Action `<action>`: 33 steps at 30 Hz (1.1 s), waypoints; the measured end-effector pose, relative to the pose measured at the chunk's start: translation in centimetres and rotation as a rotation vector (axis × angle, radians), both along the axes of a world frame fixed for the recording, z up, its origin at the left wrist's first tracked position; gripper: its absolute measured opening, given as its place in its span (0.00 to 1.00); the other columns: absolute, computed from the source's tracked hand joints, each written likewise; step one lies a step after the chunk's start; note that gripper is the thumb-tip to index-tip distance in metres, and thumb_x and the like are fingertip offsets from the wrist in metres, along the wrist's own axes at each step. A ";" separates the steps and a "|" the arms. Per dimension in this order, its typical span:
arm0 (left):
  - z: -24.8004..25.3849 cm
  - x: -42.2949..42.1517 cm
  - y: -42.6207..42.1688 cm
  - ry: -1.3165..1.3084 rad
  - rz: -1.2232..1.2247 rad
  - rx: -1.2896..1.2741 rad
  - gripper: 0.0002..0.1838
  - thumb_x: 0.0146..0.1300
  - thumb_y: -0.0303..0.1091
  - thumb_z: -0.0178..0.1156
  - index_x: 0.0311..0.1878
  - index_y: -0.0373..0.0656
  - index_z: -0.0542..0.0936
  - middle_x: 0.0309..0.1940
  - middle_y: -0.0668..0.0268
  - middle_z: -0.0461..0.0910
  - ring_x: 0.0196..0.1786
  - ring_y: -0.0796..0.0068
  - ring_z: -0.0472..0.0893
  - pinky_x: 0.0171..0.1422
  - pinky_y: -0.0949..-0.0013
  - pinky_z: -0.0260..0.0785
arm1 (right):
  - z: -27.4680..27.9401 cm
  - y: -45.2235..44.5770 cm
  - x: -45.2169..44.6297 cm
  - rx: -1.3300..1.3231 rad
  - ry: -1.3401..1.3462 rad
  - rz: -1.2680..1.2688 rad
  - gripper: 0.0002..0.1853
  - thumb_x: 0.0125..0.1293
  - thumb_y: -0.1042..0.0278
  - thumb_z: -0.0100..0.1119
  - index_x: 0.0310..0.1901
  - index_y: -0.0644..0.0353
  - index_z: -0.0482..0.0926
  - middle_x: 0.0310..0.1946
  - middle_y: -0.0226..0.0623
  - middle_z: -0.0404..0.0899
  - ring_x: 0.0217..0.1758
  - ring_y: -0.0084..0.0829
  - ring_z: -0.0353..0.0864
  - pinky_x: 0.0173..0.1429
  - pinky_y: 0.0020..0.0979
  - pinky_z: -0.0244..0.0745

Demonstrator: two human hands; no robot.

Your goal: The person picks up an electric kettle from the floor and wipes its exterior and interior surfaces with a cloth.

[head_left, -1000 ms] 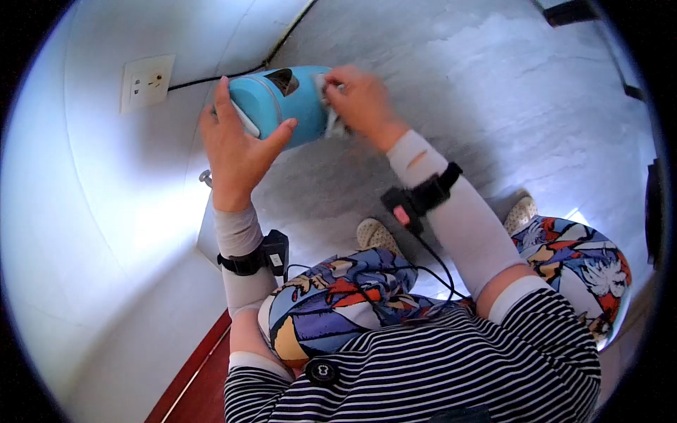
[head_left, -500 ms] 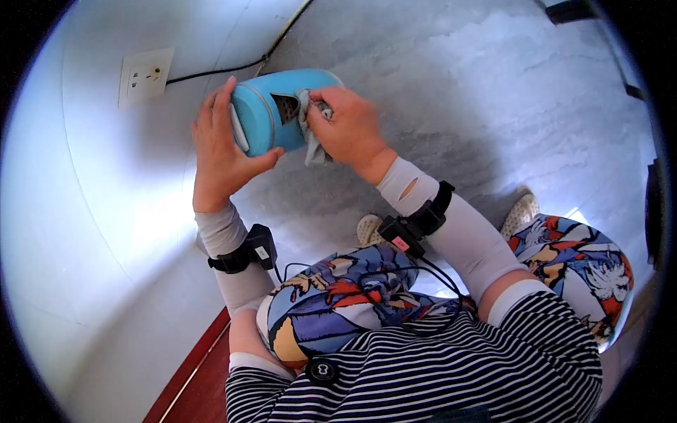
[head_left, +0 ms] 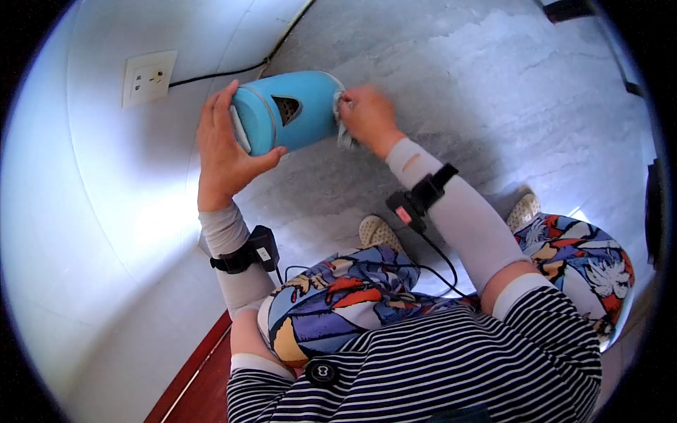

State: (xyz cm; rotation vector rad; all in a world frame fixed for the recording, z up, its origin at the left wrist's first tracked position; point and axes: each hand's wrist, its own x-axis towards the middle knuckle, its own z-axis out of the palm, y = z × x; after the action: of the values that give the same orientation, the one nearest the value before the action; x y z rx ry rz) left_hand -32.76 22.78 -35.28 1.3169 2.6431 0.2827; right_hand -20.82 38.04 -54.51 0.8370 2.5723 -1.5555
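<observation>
A light-blue cylindrical vessel (head_left: 314, 106) lies tilted on its side in front of me. It has thin silvery bands and a dark triangular opening (head_left: 287, 109) with a perforated plate inside. My left hand (head_left: 229, 155) is wrapped round its left end, thumb below and fingers above, beside a white piece on that end. At the opposite rim, my right hand (head_left: 370, 120) is closed on a crumpled grey cloth (head_left: 344, 135) pressed against the edge. Part of the cloth hangs below my fingers.
A white wall socket (head_left: 149, 77) with a black cable (head_left: 218, 73) is at the left. Grey marbled floor (head_left: 437, 92) stretches beyond the vessel. My knees and shoes are below, and a red strip (head_left: 201, 374) runs along the lower left.
My right hand has moved right with the cloth, from beside the triangular opening to the vessel's far rim. The opening is now fully uncovered. My left hand keeps its hold.
</observation>
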 end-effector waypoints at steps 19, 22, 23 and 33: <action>-0.6 -0.2 -0.4 -0.017 0.001 0.034 0.59 0.32 0.43 0.79 0.72 0.46 0.61 0.61 0.52 0.68 0.63 0.48 0.69 0.66 0.51 0.64 | -0.3 -3.0 1.9 -0.133 0.119 -0.050 0.10 0.62 0.65 0.59 0.40 0.60 0.82 0.41 0.48 0.81 0.44 0.52 0.81 0.48 0.49 0.77; -0.9 -0.7 -0.8 -0.067 0.013 0.072 0.58 0.33 0.43 0.79 0.72 0.46 0.61 0.60 0.51 0.68 0.62 0.48 0.69 0.66 0.52 0.64 | 3.6 -5.2 2.4 -0.166 0.390 -0.133 0.07 0.62 0.66 0.59 0.37 0.60 0.79 0.37 0.48 0.79 0.40 0.52 0.80 0.47 0.49 0.76; -0.8 -0.7 -0.8 -0.070 0.015 0.069 0.58 0.33 0.43 0.79 0.72 0.46 0.61 0.60 0.51 0.68 0.62 0.48 0.69 0.66 0.52 0.64 | 4.5 -5.3 2.4 -0.203 0.474 -0.128 0.07 0.62 0.66 0.59 0.35 0.60 0.78 0.35 0.47 0.78 0.38 0.52 0.79 0.46 0.50 0.75; -0.4 -0.1 -0.2 0.016 -0.001 0.007 0.59 0.36 0.42 0.78 0.75 0.47 0.58 0.62 0.52 0.65 0.65 0.49 0.68 0.69 0.49 0.63 | -3.1 0.0 -0.7 -0.058 0.013 -0.142 0.16 0.62 0.62 0.54 0.46 0.61 0.83 0.43 0.53 0.83 0.46 0.56 0.82 0.51 0.50 0.78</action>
State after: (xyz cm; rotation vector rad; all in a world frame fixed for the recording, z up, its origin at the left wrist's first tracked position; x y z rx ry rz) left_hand -32.90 22.57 -35.66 1.3282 2.6572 0.2823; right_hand -21.55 38.04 -57.56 1.0279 2.5132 -1.6674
